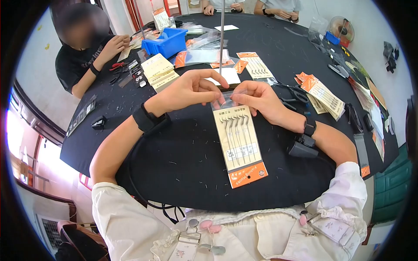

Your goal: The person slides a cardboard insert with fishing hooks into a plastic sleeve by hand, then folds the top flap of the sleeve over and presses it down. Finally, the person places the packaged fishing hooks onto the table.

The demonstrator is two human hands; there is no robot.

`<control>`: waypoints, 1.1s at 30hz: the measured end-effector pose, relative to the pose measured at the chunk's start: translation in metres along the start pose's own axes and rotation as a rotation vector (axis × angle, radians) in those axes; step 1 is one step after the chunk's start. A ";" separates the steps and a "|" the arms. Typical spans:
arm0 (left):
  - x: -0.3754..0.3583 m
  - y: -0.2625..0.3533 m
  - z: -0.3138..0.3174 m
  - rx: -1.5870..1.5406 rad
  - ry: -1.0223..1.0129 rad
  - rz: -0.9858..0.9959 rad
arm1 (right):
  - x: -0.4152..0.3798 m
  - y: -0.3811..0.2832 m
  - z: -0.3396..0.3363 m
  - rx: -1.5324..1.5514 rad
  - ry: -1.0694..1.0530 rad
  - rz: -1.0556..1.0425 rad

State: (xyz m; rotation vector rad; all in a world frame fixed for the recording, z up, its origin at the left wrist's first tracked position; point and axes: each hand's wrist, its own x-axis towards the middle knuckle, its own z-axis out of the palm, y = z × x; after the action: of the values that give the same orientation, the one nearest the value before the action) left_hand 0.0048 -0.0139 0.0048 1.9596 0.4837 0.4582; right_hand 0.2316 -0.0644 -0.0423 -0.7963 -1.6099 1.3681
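A fishing hook packet (238,145) hangs between my hands over the black table, its orange end toward me. Several hooks lie in a row on its cream card, inside a clear plastic bag. My left hand (191,90) pinches the clear bag's open-looking far end from the left. On the other side, the thumb and fingers of my right hand (260,102) are closed on the same clear edge. Just beyond my fingers sits a stack of white cards (226,77), partly hidden by my left hand.
Cream card stacks (157,71) and a blue bin (165,41) stand at the far left. More hook packets (324,95) and black scissors (296,93) lie to the right. A thin metal pole (222,35) rises ahead. A co-worker (82,52) sits at left; others sit opposite.
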 end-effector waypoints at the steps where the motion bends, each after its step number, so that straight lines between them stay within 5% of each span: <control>1: 0.000 0.000 0.000 0.002 -0.010 -0.002 | 0.000 0.001 -0.001 0.017 -0.003 -0.014; 33: 0.006 -0.011 -0.003 0.006 0.131 -0.031 | 0.000 0.002 -0.004 0.042 0.157 -0.052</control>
State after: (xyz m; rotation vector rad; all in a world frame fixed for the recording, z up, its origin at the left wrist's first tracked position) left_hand 0.0064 -0.0043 -0.0033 1.9330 0.5989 0.5687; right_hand 0.2351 -0.0619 -0.0445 -0.8108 -1.4659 1.2669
